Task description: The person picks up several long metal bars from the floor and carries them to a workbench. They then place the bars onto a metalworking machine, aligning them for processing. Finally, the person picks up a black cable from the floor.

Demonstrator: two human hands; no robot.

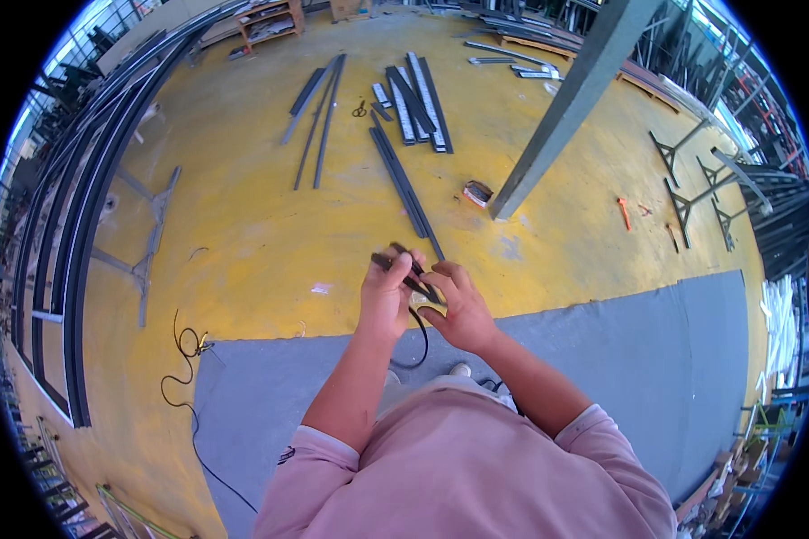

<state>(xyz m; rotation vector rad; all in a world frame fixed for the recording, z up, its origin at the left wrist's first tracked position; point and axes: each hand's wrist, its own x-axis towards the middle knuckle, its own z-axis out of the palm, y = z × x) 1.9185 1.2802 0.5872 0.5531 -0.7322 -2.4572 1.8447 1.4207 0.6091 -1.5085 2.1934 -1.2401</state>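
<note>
My left hand (386, 292) is wrapped round a slim dark piece (420, 286), whose two narrow arms stick out past the thumb. Its exact kind is hard to make out. Close beside it, my right hand (463, 310) curves its thumb and fingers round the lower end of the same area; what lies between those fingertips is partly hidden. A thin black flexible strip (425, 340) hangs from between the hands and curls down over the grey mat (620, 359). Long dark metal profiles (399, 180) lie on the yellow floor just beyond my hands.
More profiles (412, 101) lie farther off near a pair of scissors (360, 109). A grey post (557, 117) rises at right beside a small box (477, 192). Orange-handled tools (624, 214) and metal stands (683, 202) are farther right. At left are a long frame (79, 269) and a black cable (191, 404).
</note>
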